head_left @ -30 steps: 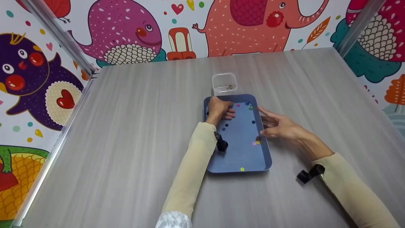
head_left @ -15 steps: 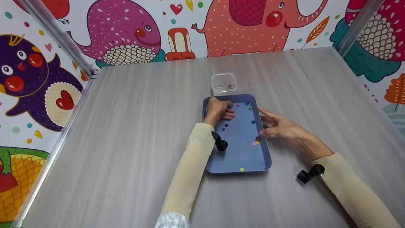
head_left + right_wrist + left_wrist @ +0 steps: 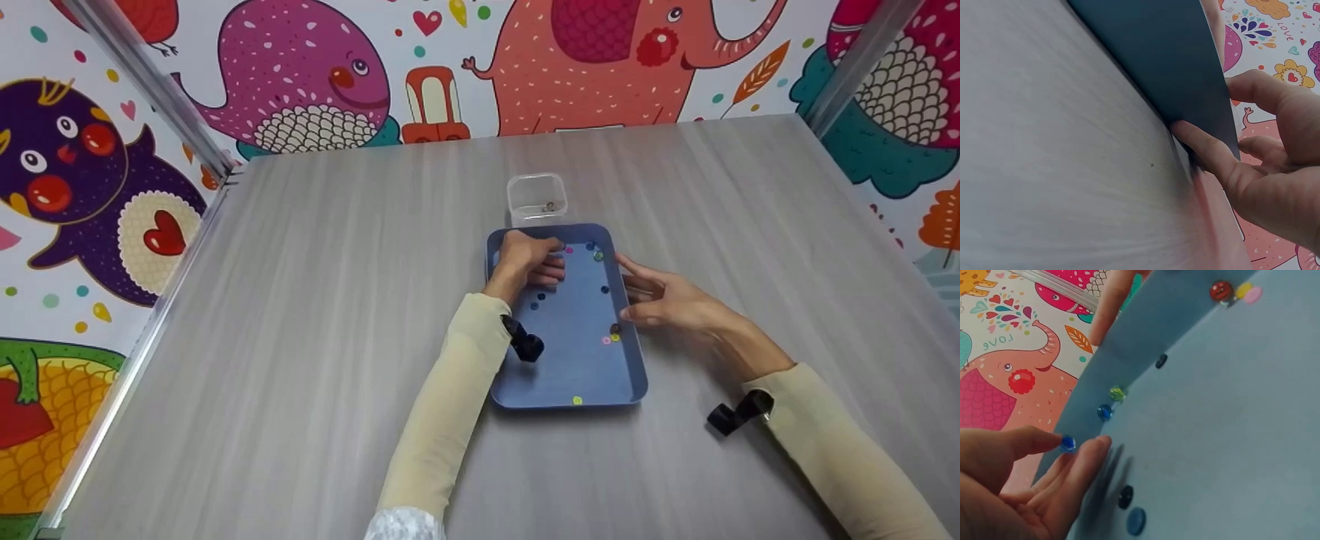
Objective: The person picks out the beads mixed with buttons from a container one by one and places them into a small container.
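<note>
My left hand (image 3: 521,259) is inside the blue tray (image 3: 566,375), near its far left corner. In the left wrist view its thumb and a finger pinch a small blue glass marble (image 3: 1068,443), with the other fingers stretched beside it. Past the fingertips, another blue marble (image 3: 1104,412) and a green marble (image 3: 1118,393) lie at the tray wall. Two dark button-like discs, one black (image 3: 1125,496) and one blue (image 3: 1136,521), lie near the hand. Outside the tray, my right hand (image 3: 664,300) rests its spread fingertips against the right wall, holding nothing.
Behind the tray stands a clear plastic container (image 3: 537,196) with small brownish bits inside. A reddish-brown marble (image 3: 1221,291) sits by yellow and pink discs at the tray's right side. A yellow disc (image 3: 577,400) lies at the near edge. Patterned walls enclose the grey table (image 3: 337,300).
The head view has shifted slightly. Both hands keep almost the same place at the tray, and the small pieces lie where they were.
</note>
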Action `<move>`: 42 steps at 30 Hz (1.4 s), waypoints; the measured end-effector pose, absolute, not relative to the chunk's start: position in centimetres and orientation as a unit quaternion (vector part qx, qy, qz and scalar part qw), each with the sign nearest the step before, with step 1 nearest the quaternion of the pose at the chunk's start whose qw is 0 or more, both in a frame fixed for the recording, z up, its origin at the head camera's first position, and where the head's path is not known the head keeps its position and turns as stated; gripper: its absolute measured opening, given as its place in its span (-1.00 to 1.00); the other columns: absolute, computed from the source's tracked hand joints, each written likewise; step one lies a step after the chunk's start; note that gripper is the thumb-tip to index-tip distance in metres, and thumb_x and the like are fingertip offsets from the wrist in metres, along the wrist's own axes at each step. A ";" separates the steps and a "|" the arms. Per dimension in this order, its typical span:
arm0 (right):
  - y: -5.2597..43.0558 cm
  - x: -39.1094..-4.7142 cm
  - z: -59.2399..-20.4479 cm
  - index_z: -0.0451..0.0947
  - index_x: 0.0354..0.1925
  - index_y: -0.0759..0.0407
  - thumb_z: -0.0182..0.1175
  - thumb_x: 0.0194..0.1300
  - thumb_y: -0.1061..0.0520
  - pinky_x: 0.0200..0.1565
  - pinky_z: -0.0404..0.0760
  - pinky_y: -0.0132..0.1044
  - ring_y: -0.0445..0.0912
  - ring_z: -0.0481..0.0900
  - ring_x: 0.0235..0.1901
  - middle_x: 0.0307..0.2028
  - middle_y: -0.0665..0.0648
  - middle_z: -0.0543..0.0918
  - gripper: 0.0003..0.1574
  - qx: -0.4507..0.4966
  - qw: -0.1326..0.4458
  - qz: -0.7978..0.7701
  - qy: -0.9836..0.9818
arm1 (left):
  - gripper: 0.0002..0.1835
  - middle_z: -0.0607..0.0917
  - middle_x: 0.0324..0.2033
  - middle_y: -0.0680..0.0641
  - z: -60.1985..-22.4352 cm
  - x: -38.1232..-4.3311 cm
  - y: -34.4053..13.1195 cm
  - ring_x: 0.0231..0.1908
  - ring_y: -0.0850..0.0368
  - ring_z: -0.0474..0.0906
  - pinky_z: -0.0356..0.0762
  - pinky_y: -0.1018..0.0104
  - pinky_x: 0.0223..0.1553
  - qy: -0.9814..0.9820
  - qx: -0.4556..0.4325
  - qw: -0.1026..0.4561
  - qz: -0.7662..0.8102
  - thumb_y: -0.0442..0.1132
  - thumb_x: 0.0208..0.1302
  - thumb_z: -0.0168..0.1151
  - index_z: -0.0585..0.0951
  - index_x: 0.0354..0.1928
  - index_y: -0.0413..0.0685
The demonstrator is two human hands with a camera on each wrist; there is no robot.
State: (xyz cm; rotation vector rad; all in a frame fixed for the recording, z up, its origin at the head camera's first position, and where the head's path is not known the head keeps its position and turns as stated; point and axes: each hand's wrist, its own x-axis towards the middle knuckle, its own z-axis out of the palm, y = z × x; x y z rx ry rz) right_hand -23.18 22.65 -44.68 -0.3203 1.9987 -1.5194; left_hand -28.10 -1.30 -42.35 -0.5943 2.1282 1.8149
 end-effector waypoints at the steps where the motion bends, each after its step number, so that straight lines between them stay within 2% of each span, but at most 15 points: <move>1: 22.6 -23.2 -44.7 -0.21 0.61 -0.14 0.29 0.30 0.25 0.19 0.65 -0.26 0.27 0.08 0.52 0.57 0.40 -0.06 0.19 -0.120 0.302 -0.573 0.752 | -0.75 0.81 -0.38 -0.24 -42.3 -28.1 -1.3 -0.51 0.00 0.77 0.78 0.23 -0.49 0.738 -0.205 0.142 0.627 -0.25 0.31 0.31 0.70 -0.18 -0.38; 11: 22.7 -23.1 -44.6 -0.20 0.61 -0.14 0.30 0.29 0.25 0.18 0.65 -0.28 0.27 0.04 0.53 0.57 0.38 -0.06 0.19 -0.118 0.299 -0.579 0.749 | -0.74 0.82 -0.29 -0.24 -41.0 -28.2 -2.0 -0.56 0.12 0.71 0.80 0.23 -0.43 0.754 -0.176 0.145 0.615 -0.22 0.32 0.32 0.73 -0.09 -0.29; 16: 22.8 -23.0 -44.7 -0.18 0.61 -0.14 0.32 0.28 0.25 0.18 0.66 -0.28 0.27 0.04 0.53 0.57 0.37 -0.06 0.20 -0.112 0.296 -0.578 0.752 | -0.77 0.81 -0.25 -0.25 -40.6 -28.1 -2.3 -0.44 0.03 0.77 0.78 0.26 -0.48 0.749 -0.166 0.143 0.626 -0.24 0.30 0.33 0.70 -0.12 -0.27; 20: 22.8 -23.1 -44.8 -0.18 0.61 -0.11 0.32 0.27 0.28 0.14 0.68 -0.33 0.26 0.12 0.51 0.56 0.39 -0.02 0.20 -0.108 0.300 -0.589 0.743 | -0.78 0.81 -0.23 -0.26 -40.2 -28.1 -2.3 -0.29 -0.07 0.80 0.78 0.27 -0.49 0.743 -0.158 0.143 0.634 -0.25 0.30 0.33 0.69 -0.12 -0.27; 30: 22.7 -23.2 -44.8 -0.20 0.61 -0.11 0.31 0.28 0.27 0.18 0.65 -0.29 0.26 0.04 0.54 0.58 0.37 -0.06 0.21 -0.112 0.302 -0.587 0.742 | -0.77 0.79 -0.24 -0.34 -39.3 -28.2 -2.7 -0.22 -0.20 0.79 0.79 0.22 -0.47 0.748 -0.151 0.105 0.637 -0.30 0.28 0.31 0.64 -0.11 -0.34; 37: 22.7 -23.1 -44.8 -0.18 0.61 -0.15 0.32 0.27 0.27 0.20 0.64 -0.24 0.26 0.04 0.54 0.58 0.36 -0.07 0.21 -0.111 0.298 -0.585 0.746 | -0.72 0.81 -0.24 -0.26 -38.8 -28.6 -3.2 -0.29 -0.06 0.80 0.77 0.29 -0.52 0.764 -0.162 0.098 0.617 -0.23 0.29 0.35 0.68 -0.11 -0.34; 42: 22.7 -23.1 -44.7 -0.17 0.60 -0.17 0.32 0.27 0.27 0.21 0.64 -0.22 0.27 0.08 0.53 0.58 0.37 -0.06 0.20 -0.110 0.296 -0.583 0.749 | -0.72 0.82 -0.25 -0.22 -38.5 -29.0 -3.6 -0.28 -0.03 0.80 0.81 0.18 -0.39 0.769 -0.171 0.088 0.610 -0.21 0.28 0.36 0.71 -0.13 -0.32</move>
